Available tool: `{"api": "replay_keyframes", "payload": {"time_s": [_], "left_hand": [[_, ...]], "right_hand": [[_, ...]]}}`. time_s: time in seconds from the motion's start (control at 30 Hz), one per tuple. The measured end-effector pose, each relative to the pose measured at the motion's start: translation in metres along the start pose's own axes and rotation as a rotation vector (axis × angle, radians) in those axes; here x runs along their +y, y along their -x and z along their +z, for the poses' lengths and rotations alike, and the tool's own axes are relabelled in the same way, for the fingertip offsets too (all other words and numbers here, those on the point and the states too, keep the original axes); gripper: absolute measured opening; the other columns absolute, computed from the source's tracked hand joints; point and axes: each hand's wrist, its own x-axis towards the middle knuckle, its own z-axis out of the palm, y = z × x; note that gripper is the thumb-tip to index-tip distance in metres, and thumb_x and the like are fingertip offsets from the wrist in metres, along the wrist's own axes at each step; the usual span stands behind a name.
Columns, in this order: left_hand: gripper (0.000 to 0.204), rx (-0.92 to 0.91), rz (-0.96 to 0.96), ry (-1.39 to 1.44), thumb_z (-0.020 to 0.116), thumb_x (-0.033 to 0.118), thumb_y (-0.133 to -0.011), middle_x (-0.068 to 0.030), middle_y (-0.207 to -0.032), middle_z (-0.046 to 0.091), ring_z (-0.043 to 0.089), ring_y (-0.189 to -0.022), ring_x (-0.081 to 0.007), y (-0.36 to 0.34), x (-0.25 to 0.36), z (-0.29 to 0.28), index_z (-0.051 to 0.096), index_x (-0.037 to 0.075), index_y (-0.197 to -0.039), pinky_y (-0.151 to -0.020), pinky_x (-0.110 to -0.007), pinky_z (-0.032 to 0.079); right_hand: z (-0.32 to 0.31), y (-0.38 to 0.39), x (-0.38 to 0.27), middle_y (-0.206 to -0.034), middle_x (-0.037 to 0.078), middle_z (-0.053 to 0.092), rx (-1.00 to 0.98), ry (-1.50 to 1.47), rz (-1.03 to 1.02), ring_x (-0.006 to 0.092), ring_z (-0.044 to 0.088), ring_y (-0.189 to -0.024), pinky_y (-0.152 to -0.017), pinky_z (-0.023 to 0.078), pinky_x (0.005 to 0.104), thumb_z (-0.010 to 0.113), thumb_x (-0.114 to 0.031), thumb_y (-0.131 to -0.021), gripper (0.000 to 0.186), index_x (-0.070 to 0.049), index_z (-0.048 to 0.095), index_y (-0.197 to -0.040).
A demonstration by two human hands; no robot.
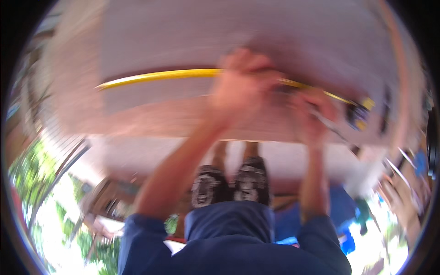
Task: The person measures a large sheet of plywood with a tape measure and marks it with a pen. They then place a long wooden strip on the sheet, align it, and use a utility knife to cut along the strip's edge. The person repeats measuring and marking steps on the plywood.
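One yellow tape blade is stretched across a grey sheet, its tip lying at the sheet's left edge and a black-and-yellow case at its right end. The blade is crossed midway by the left hand; whether its fingers are spread or pinched cannot be told through the blur. By the right hand, nearer the case, a thin stick seems to be gripped between closed fingers. The blade is best pressed flat and straight, with its tip guarded against slipping and the stick steadied. Below the sheet, a pinkish surface is seen, then dark patterned shorts.
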Motion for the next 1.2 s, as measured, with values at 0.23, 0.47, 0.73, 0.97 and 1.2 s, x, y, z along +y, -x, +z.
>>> {"api": "replay_keyframes", "payload": {"time_s": [0.23, 0.47, 0.73, 0.97, 1.2], "left_hand": [[0.016, 0.085, -0.014, 0.016, 0.082, 0.012, -0.075, 0.0065, -0.093, 0.062, 0.056, -0.094, -0.0197, 0.0, 0.007, 0.002, 0.079, 0.02, -0.088, -0.082, -0.038, 0.045], [0.016, 0.092, 0.009, -0.004, 0.082, 0.011, -0.075, 0.004, -0.094, 0.065, 0.058, -0.094, -0.021, 0.003, 0.005, 0.006, 0.079, 0.019, -0.089, -0.082, -0.039, 0.047], [0.018, 0.086, -0.008, 0.026, 0.082, 0.005, -0.076, 0.0058, -0.087, 0.068, 0.059, -0.083, -0.0203, -0.004, 0.009, 0.007, 0.08, 0.015, -0.09, -0.075, -0.037, 0.044], [0.015, 0.062, 0.002, 0.039, 0.082, 0.006, -0.079, 0.0062, -0.088, 0.068, 0.057, -0.083, -0.0199, -0.007, 0.005, 0.006, 0.08, 0.015, -0.092, -0.074, -0.037, 0.042], [0.015, 0.047, -0.014, 0.04, 0.082, 0.006, -0.079, 0.006, -0.088, 0.069, 0.057, -0.082, -0.0201, -0.007, 0.007, 0.004, 0.08, 0.015, -0.091, -0.075, -0.037, 0.042]], "right_hand": [[0.004, -0.001, -0.012, -0.095, 0.014, 0.07, 0.067, -0.13, 0.116, 0.016, 0.067, -0.076, -0.068, 0.054, 0.0273, 0.066, 0.009, -0.092, 0.008, 0.005, 0.064, -0.098], [0.004, 0.003, -0.003, -0.093, 0.011, 0.07, 0.077, -0.109, 0.14, 0.0145, 0.067, -0.079, -0.072, 0.056, 0.0274, 0.068, 0.006, -0.093, 0.005, 0.003, 0.066, -0.096], [0.0, 0.003, 0.004, -0.084, 0.007, 0.073, 0.039, 0.089, 0.086, 0.0107, 0.067, -0.07, -0.062, 0.053, 0.0248, 0.077, 0.002, -0.086, 0.008, 0.0, 0.069, -0.089], [0.005, -0.008, -0.002, -0.078, 0.008, 0.072, 0.074, 0.05, 0.087, 0.0088, 0.066, -0.067, -0.06, 0.051, 0.024, 0.075, 0.004, -0.087, 0.008, 0.001, 0.068, -0.087], [0.006, -0.008, -0.002, -0.078, 0.007, 0.073, 0.058, 0.047, 0.06, 0.008, 0.065, -0.066, -0.06, 0.05, 0.0236, 0.075, 0.004, -0.087, 0.007, 0.001, 0.069, -0.088]]}}
